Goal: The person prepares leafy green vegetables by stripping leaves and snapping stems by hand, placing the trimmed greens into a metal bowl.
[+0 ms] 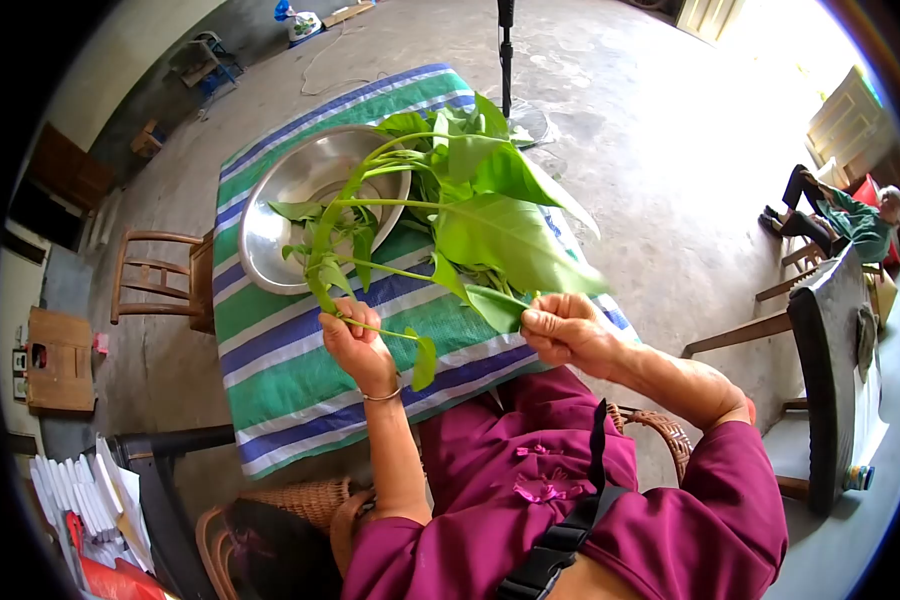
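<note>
Stalk (pixel 322 245) is a long green one, held up over the striped cloth (pixel 270 390), partly in front of the metal basin (pixel 278 190). Long axis runs from the left hand (pixel 358 345) away from the wearer, then arcs over to the right, with the big leaves (pixel 510 235) fanning out rightward too. Left fingers are wrapped tight round its lower end, one small leaf (pixel 423 362) dangling beside them. Right hand (pixel 562 328) has its thumb and fingers pinched on the tip of a folded leaf (pixel 497 310).
</note>
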The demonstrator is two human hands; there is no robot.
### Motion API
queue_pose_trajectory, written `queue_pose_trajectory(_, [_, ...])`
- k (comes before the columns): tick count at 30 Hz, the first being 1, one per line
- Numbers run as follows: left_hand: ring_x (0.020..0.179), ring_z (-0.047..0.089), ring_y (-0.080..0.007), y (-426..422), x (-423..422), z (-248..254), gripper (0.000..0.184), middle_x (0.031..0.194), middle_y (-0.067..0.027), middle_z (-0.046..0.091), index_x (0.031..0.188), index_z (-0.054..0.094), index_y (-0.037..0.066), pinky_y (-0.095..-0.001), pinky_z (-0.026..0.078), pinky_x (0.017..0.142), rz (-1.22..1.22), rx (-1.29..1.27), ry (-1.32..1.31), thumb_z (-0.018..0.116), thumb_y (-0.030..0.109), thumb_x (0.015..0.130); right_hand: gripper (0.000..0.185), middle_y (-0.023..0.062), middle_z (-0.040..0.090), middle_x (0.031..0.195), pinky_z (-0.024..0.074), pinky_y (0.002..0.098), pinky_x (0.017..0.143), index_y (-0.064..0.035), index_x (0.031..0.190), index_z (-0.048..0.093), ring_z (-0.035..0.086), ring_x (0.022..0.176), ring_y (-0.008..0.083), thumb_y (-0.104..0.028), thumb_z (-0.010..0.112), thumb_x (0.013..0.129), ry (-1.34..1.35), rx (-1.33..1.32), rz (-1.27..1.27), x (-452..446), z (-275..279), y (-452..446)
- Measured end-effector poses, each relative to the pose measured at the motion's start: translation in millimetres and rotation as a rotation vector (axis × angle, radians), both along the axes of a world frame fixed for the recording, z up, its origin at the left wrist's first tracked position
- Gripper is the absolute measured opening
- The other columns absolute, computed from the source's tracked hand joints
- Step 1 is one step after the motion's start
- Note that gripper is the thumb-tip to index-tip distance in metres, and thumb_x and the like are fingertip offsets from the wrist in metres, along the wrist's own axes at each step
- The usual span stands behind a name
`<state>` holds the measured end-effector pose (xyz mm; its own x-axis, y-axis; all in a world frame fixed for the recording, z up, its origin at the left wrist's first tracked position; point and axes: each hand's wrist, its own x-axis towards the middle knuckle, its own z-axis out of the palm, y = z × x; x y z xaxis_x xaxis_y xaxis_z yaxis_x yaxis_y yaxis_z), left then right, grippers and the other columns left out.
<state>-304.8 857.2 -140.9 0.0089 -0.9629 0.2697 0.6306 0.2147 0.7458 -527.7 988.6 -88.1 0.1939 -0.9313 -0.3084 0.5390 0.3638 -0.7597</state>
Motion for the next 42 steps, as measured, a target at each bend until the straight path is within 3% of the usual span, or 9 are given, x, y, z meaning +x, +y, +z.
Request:
queue_pose_trajectory(5, [0.051, 0.02, -0.0053, 10.6, -11.1, 16.9, 0.04, 0.062, 0.004, 0.024, 0.069, 0.033, 0.012, -0.021, 0.018, 0.046, 0.011, -0.005, -0.073, 0.041, 0.042, 0.094, 0.027, -0.0021, 0.045, 0.058, 0.0251, 0.0213, 0.041, -0.0027, 0.075, 0.055, 0.035, 0.047, 0.0052, -0.026, 0.058, 0.088, 0.438, -0.148, -0.097, -35.3, 1.1, -12.3])
queue_pose_trajectory(13, [0.051, 0.018, -0.0051, 7.0, -14.0, 12.3, 0.038, 0.063, 0.0046, 0.024, 0.074, 0.039, 0.01, -0.021, 0.016, 0.045, -0.091, 0.072, 0.065, 0.04, 0.042, 0.095, 0.02, -0.004, 0.046, 0.058, 0.0301, 0.0204, 0.043, -0.0036, 0.079, 0.06, 0.037, 0.048, 0.0046, -0.021, 0.058, 0.088, 0.432, -0.151, -0.61, -123.1, -31.3, -16.9])
queue_pose_trajectory(18, [0.051, 0.017, -0.0054, 12.0, -18.4, 22.7, 0.036, 0.062, 0.0044, 0.023, 0.074, 0.038, 0.01, -0.0213, 0.016, 0.045, -0.098, 0.055, 0.043, 0.039, 0.04, 0.095, 0.02, 0.0034, 0.058, 0.061, 0.0421, 0.0223, 0.048, -0.0003, 0.094, 0.064, 0.051, 0.053, 0.0085, -0.017, 0.061, 0.084, 1.191, 0.038, -0.561, -214.2, -78.8, 3.8])
queue_pose_trajectory(22, [0.051, 0.02, -0.0055, 16.7, -22.8, 23.4, 0.036, 0.063, 0.0041, 0.025, 0.075, 0.037, 0.01, -0.0208, 0.017, 0.046, -0.056, 0.017, -0.033, 0.038, 0.039, 0.096, 0.037, 0.0158, 0.066, 0.094, 0.0457, 0.0409, 0.081, -0.0029, 0.103, 0.064, 0.059, 0.097, 0.0291, -0.023, 0.07, 0.074, 1.947, -0.061, -0.531, -255.6, -143.6, 41.2])
queue_pose_trajectory(27, [0.052, 0.023, -0.0051, 22.2, -32.9, 21.2, 0.037, 0.063, 0.0035, 0.028, 0.077, 0.04, 0.009, -0.0202, 0.018, 0.046, -0.042, -0.04, -0.157, 0.037, 0.039, 0.096, 0.02, 0.0122, 0.067, 0.092, 0.0482, 0.0358, 0.07, -0.0032, 0.082, 0.069, 0.063, 0.08, 0.026, -0.023, 0.067, 0.077, 1.659, 0.207, -0.577, -230.5, -84.4, 36.7])
queue_pose_trajectory(31, [0.05, 0.025, -0.0035, 29.7, -47.0, 17.4, 0.041, 0.062, 0.0028, 0.034, 0.079, 0.044, 0.006, -0.0195, 0.019, 0.043, -0.042, -0.087, -0.272, 0.036, 0.042, 0.096, 0.011, 0.0082, 0.066, 0.085, 0.0489, 0.0276, 0.066, -0.0022, 0.088, 0.067, 0.063, 0.075, 0.0187, -0.009, 0.062, 0.08, 1.256, -0.405, -0.845, -144.7, -1.1, 23.5])
queue_pose_trajectory(36, [0.05, 0.026, -0.0028, 40.6, -64.6, 8.5, 0.041, 0.063, 0.0036, 0.035, 0.083, 0.046, 0.006, -0.0187, 0.018, 0.043, -0.093, -0.042, -0.293, 0.041, 0.046, 0.093, 0.019, 0.011, 0.059, 0.091, 0.0493, 0.0336, 0.065, -0.0021, 0.089, 0.059, 0.059, 0.079, 0.0255, 0.001, 0.063, 0.07, 1.461, -1.244, -0.494, -57.2, 55.2, 0.8])
queue_pose_trajectory(39, [0.05, 0.026, -0.003, 51.0, -70.4, 14.7, 0.042, 0.061, 0.0039, 0.035, 0.079, 0.046, 0.008, -0.0186, 0.018, 0.044, -0.083, 0.027, -0.312, 0.041, 0.047, 0.093, 0.025, 0.0111, 0.056, 0.09, 0.0472, 0.0341, 0.075, -0.0012, 0.09, 0.055, 0.056, 0.085, 0.0266, -0.002, 0.062, 0.066, 1.539, -1.185, -0.451, -44.7, 42.3, -28.3])
queue_pose_trajectory(42, [0.049, 0.025, -0.004, 54.4, -69.0, 12.9, 0.045, 0.059, 0.0029, 0.033, 0.072, 0.044, 0.008, -0.0206, 0.015, 0.043, -0.066, -0.046, -0.422, 0.035, 0.046, 0.095, 0.01, 0.012, 0.056, 0.079, 0.0485, 0.0368, 0.06, -0.002, 0.082, 0.056, 0.058, 0.07, 0.0288, -0.005, 0.061, 0.073, 1.452, -1.013, -0.303, -38.5, 31.8, -34.9])
